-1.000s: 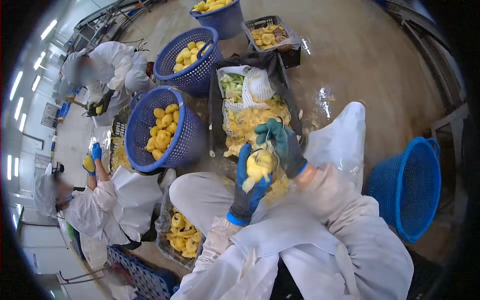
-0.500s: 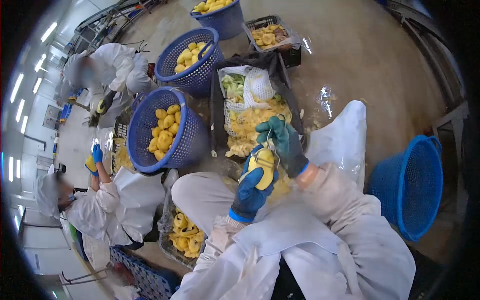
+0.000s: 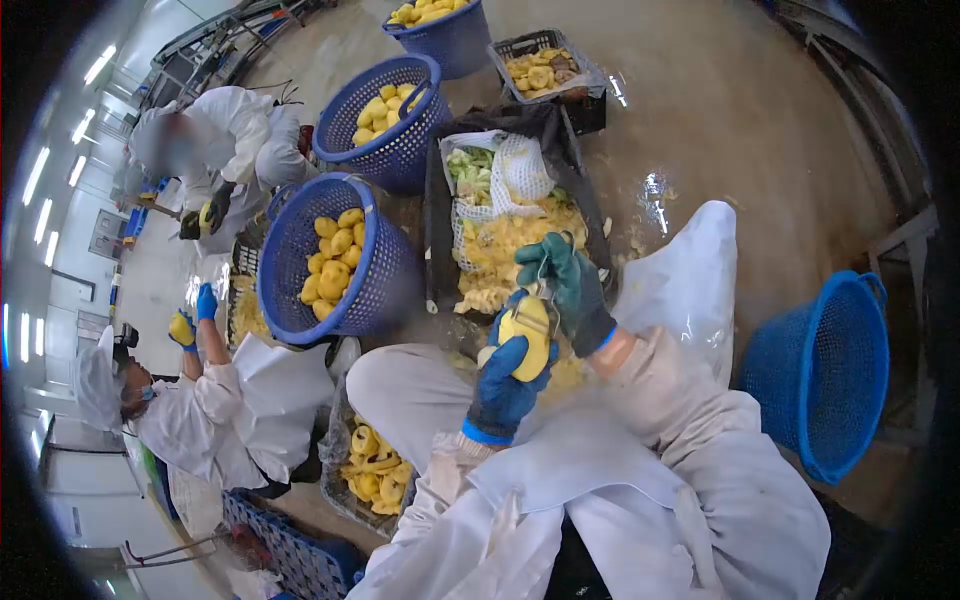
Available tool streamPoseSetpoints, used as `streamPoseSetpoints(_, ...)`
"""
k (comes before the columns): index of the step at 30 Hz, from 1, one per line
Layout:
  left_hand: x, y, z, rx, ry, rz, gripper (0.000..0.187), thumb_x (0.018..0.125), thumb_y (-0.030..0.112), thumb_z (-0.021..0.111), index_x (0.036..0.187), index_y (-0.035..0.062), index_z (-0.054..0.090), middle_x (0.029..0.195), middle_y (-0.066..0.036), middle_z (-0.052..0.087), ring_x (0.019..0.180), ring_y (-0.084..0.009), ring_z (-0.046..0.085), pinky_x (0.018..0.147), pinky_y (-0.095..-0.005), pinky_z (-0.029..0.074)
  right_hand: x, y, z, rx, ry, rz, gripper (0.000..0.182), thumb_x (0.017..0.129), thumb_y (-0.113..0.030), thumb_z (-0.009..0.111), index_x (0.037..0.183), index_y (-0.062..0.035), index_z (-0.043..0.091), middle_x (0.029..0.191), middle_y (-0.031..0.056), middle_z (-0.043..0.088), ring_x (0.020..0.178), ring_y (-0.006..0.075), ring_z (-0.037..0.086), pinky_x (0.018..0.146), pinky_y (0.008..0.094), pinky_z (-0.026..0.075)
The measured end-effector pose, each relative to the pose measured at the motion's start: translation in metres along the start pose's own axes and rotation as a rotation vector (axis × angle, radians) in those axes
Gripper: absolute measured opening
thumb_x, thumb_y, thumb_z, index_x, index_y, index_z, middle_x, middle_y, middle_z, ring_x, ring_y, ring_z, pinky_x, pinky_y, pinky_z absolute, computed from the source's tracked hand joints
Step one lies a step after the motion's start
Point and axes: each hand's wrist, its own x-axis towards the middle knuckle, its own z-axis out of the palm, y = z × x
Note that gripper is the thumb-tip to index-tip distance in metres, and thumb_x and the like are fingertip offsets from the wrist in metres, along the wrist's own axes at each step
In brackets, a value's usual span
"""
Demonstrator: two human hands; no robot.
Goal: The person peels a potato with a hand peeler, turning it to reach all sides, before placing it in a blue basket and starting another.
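My left hand (image 3: 507,385), in a blue glove, is wrapped round a yellow peeled fruit (image 3: 529,333). Gloved in green, my right hand (image 3: 568,285) is closed on a thin metal tool (image 3: 543,272), whose end is at the fruit's upper part. Part of the tool is hidden by the fingers. Beneath both hands lies a black crate (image 3: 437,240) with yellow peelings (image 3: 510,245), green scraps and white foam netting (image 3: 520,172).
Blue baskets of yellow fruit (image 3: 365,215) (image 3: 420,100) stand at the upper left. An empty blue basket (image 3: 800,370) is at right. Two co-workers in white (image 3: 215,415) (image 3: 235,125) sit at left. A crate of yellow pieces (image 3: 372,470) is beside my leg.
The view has shifted slightly. My hands keep their hold, and the fruit is turned a little. The nearer co-worker's head has lifted.
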Motion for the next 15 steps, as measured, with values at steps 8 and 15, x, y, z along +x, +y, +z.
streamPoseSetpoints(8, 0.010, 0.001, 0.006, -0.432, 0.159, -0.094, 0.050, 0.088, 0.029, 0.060, 0.132, 0.0108, 0.045, 0.122, -0.008, 0.055, 0.095, -0.0198, 0.060, 0.073, -0.0323, 0.052, -0.025, -0.026, 0.033, -0.539, -0.098, -0.135, 0.035, 0.095, -0.033, 0.050, 0.097, 0.0000, 0.060, 0.083, 0.0077, 0.061, 0.076, 0.0154, 0.060, 0.065, 0.0277, 0.048)
streamPoseSetpoints(15, 0.011, -0.001, -0.011, 0.042, 0.030, -0.007, 0.047, 0.091, 0.036, 0.054, 0.128, 0.0098, 0.048, 0.115, -0.006, 0.058, 0.099, -0.0201, 0.058, 0.074, -0.0324, 0.052, 0.003, -0.028, 0.020, -0.407, 0.136, -0.119, 0.031, 0.095, -0.029, 0.050, 0.096, 0.0002, 0.061, 0.076, 0.0050, 0.061, 0.071, 0.0142, 0.060, 0.063, 0.0276, 0.048)
